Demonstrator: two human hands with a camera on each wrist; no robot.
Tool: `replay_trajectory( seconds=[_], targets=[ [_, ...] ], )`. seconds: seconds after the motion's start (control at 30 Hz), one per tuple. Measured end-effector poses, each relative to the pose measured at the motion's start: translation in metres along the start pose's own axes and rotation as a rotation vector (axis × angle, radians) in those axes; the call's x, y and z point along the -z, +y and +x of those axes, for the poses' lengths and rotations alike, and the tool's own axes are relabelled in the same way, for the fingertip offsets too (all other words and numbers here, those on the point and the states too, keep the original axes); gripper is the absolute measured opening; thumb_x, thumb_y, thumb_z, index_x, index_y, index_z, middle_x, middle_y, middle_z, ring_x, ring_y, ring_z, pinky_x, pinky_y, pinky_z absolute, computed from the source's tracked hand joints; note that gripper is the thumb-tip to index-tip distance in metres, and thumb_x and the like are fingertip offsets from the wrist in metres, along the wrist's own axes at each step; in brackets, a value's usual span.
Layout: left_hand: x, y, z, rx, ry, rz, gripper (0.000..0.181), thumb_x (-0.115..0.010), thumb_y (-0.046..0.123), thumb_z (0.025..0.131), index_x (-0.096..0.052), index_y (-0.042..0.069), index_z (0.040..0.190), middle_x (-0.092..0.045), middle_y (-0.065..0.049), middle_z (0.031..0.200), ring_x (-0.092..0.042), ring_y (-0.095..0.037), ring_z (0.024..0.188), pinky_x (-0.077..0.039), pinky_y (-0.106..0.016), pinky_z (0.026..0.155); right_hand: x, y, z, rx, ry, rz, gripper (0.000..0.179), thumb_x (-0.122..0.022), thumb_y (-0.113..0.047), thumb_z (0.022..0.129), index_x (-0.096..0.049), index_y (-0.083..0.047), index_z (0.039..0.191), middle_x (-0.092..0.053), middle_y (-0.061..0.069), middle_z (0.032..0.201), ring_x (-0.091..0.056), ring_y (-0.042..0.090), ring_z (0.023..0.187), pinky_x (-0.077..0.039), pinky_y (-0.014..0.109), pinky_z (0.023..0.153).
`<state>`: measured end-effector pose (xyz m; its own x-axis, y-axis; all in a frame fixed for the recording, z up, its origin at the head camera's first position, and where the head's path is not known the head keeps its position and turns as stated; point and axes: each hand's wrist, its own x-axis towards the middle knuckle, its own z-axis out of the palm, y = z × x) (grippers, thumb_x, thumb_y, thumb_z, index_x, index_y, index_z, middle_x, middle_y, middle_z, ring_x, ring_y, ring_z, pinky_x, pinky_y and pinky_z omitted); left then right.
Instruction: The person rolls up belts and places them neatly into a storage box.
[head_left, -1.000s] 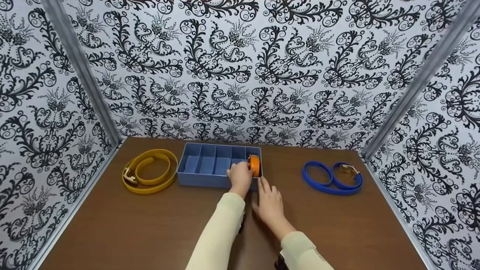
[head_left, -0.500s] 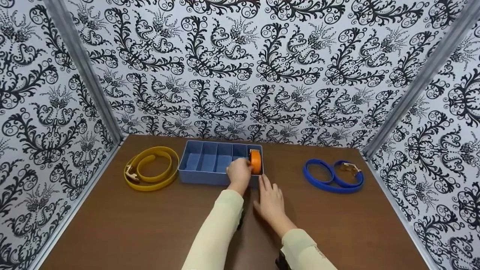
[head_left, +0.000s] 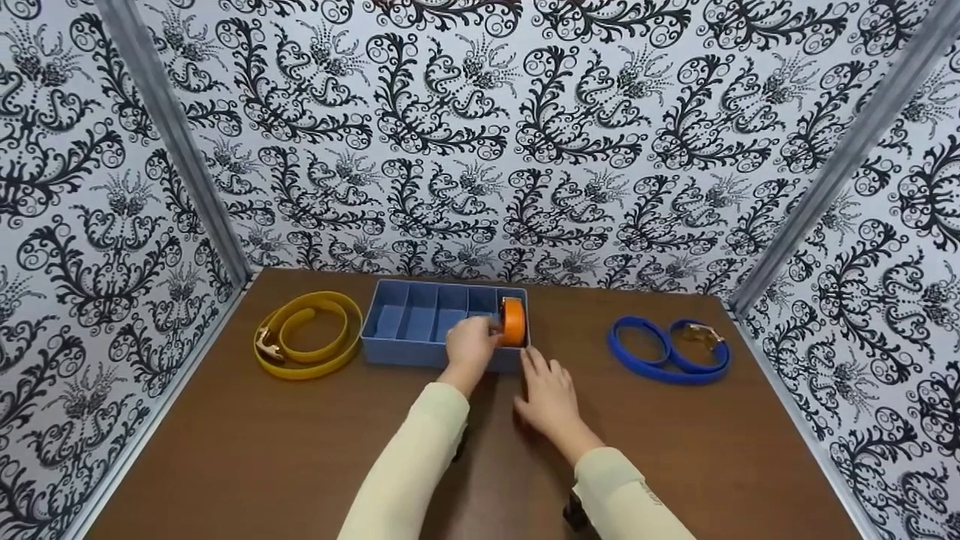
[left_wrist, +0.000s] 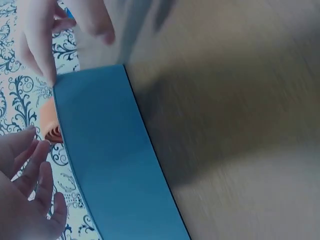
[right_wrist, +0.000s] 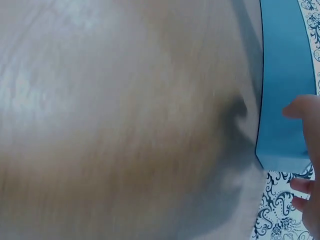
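A rolled-up orange belt stands on edge in the rightmost compartment of a blue divided box. My left hand is over the box's front wall, just left of the roll. In the left wrist view its loosely bent fingers are spread beside the orange coil, with a gap between them. My right hand lies at the box's front right corner, fingertips touching the rim there. The right wrist view shows the thumb of that hand in front of the box wall.
Left of the box lies a loosely coiled yellow belt with a gold buckle. A blue belt, also gold-buckled, lies in two loops at the right. Patterned walls enclose the brown table at the back and sides.
My left hand has let go of the orange roll and drawn slightly left from it. The roll stays in the right compartment. My right hand keeps its place at the box corner.
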<state>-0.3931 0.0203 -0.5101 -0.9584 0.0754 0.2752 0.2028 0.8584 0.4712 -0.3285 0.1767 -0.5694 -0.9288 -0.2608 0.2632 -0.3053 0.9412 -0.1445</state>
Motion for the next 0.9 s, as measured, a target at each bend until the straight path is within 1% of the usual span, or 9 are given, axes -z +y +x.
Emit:
replay_trajectory(
  seconds=[0.1, 0.17, 0.3, 0.43, 0.57, 0.73, 0.9],
  targets=[
    [0.008, -0.005, -0.005, -0.064, 0.021, 0.059, 0.015, -0.078, 0.025, 0.083, -0.079, 0.018, 0.096, -0.074, 0.001, 0.091, -0.068, -0.024, 0.085, -0.053, -0.042, 0.076, 0.005, 0.005, 0.002, 0.050, 0.017, -0.032, 0.076, -0.076, -0.033, 0.080, -0.046, -0.005, 0.144, -0.042, 0.012, 0.145, -0.046, 0.037, 0.117, -0.033, 0.055, 0.103],
    [0.014, -0.007, -0.008, -0.110, 0.049, 0.108, 0.015, -0.079, 0.025, 0.081, -0.078, 0.018, 0.095, -0.074, 0.000, 0.090, -0.068, -0.025, 0.082, -0.053, -0.043, 0.072, 0.009, 0.008, 0.002, 0.084, 0.026, -0.058, 0.073, -0.075, -0.035, 0.080, -0.049, -0.006, 0.142, -0.045, 0.012, 0.143, -0.045, 0.038, 0.122, -0.030, 0.057, 0.105],
    [0.022, -0.012, -0.014, -0.146, 0.050, 0.161, 0.015, -0.079, 0.028, 0.082, -0.078, 0.020, 0.095, -0.074, 0.001, 0.090, -0.066, -0.026, 0.081, -0.052, -0.044, 0.072, 0.016, 0.013, -0.001, 0.128, 0.005, -0.060, 0.068, -0.072, -0.038, 0.084, -0.051, -0.010, 0.142, -0.044, 0.010, 0.146, -0.037, 0.040, 0.132, -0.021, 0.062, 0.108],
    [0.027, -0.015, -0.022, -0.164, 0.041, 0.169, 0.017, -0.077, 0.031, 0.084, -0.078, 0.019, 0.095, -0.073, 0.001, 0.089, -0.065, -0.026, 0.081, -0.052, -0.044, 0.072, 0.017, 0.022, -0.006, 0.160, 0.009, -0.051, 0.065, -0.069, -0.039, 0.086, -0.052, -0.011, 0.141, -0.043, 0.011, 0.147, -0.034, 0.041, 0.135, -0.021, 0.063, 0.108],
    [0.030, -0.016, -0.032, -0.201, 0.044, 0.172, 0.020, -0.075, 0.034, 0.085, -0.078, 0.017, 0.093, -0.073, 0.000, 0.086, -0.064, -0.027, 0.078, -0.052, -0.044, 0.069, 0.018, 0.034, -0.012, 0.150, 0.020, -0.053, 0.062, -0.068, -0.039, 0.087, -0.052, -0.012, 0.141, -0.045, 0.013, 0.145, -0.035, 0.040, 0.134, -0.021, 0.061, 0.109],
    [0.030, -0.018, -0.044, -0.249, 0.052, 0.187, 0.022, -0.075, 0.037, 0.084, -0.076, 0.015, 0.088, -0.071, -0.001, 0.081, -0.064, -0.026, 0.074, -0.052, -0.043, 0.066, 0.019, 0.052, -0.018, 0.129, 0.049, -0.037, 0.060, -0.070, -0.036, 0.086, -0.055, -0.011, 0.138, -0.048, 0.015, 0.142, -0.038, 0.041, 0.132, -0.021, 0.061, 0.109],
    [0.028, -0.017, -0.056, -0.275, 0.043, 0.203, 0.022, -0.074, 0.037, 0.085, -0.077, 0.016, 0.092, -0.072, -0.001, 0.084, -0.065, -0.024, 0.076, -0.053, -0.041, 0.068, 0.018, 0.076, -0.025, 0.109, 0.080, -0.070, 0.057, -0.072, -0.035, 0.084, -0.059, -0.010, 0.134, -0.051, 0.017, 0.138, -0.042, 0.041, 0.129, -0.023, 0.062, 0.107]
  ],
)
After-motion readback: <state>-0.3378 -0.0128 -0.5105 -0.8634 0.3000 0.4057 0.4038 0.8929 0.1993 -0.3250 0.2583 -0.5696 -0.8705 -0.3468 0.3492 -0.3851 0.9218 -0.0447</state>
